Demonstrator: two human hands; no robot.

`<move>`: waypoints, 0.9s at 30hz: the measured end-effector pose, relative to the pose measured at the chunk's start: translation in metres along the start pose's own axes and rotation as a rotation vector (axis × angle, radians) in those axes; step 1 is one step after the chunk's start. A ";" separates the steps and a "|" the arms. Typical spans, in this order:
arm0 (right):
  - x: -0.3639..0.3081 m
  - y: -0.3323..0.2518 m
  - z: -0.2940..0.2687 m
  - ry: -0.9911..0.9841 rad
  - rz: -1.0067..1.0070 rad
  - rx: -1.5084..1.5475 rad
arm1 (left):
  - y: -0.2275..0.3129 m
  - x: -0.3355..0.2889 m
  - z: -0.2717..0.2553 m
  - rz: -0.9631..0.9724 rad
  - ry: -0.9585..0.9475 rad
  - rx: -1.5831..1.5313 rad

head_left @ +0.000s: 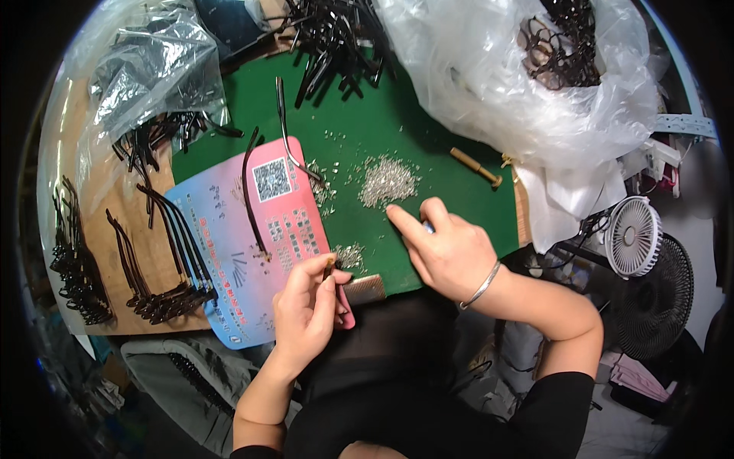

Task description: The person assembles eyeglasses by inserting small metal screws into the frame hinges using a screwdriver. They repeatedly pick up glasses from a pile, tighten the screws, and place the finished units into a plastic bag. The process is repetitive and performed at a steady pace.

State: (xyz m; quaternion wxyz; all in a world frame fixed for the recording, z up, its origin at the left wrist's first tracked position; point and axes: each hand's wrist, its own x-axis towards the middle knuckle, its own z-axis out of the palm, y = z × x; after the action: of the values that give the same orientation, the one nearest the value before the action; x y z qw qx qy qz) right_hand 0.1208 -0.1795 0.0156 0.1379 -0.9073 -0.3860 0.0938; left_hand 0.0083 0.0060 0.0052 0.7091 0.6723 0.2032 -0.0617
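My left hand [304, 306] is at the near edge of the green mat, its thumb and fingers pinched on a small dark brown piece [329, 268], possibly part of a glasses frame. My right hand [455, 252] reaches its index fingertip to the edge of a pile of tiny silvery metal parts [388, 182]. The other fingers curl around a small blue object [429, 227], mostly hidden. A smaller heap of metal bits [350, 257] lies beside my left hand. Two loose glasses temples, one dark [251, 199] and one black [281, 107], rest on and across a pink and blue printed sheet [222, 306].
Glasses frames [164, 302] with temples stand in rows at left. Black temples [336, 46] are heaped at the far side. A clear plastic bag [153, 69] and a large bag [474, 69] flank them. A brass-coloured rod [475, 167] and a white fan [633, 236] are at right.
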 end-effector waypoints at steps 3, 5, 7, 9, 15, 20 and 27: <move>0.001 -0.001 -0.002 -0.068 0.031 0.083 | -0.008 -0.001 0.001 0.037 0.018 0.094; 0.003 -0.007 -0.010 -0.223 0.110 0.318 | -0.005 -0.002 0.003 0.037 0.056 0.122; -0.001 -0.019 -0.010 -0.358 0.074 0.604 | -0.011 -0.001 0.007 0.129 0.100 0.224; 0.002 -0.033 -0.016 -0.467 0.094 0.757 | -0.016 0.001 0.010 0.270 0.160 0.348; 0.013 -0.039 -0.011 -0.476 0.032 0.731 | -0.018 0.002 0.015 0.407 0.258 0.499; 0.006 -0.036 0.004 -0.402 0.039 0.721 | -0.019 0.003 0.018 0.457 0.276 0.556; 0.034 -0.034 -0.020 -0.856 0.470 1.206 | -0.018 0.005 0.015 0.470 0.270 0.561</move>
State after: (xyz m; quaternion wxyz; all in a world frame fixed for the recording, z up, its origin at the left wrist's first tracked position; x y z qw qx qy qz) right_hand 0.1269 -0.1357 0.0433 0.4230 -0.6182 -0.0855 0.6569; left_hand 0.0096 -0.0090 -0.0136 0.4595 0.8704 0.1104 0.1384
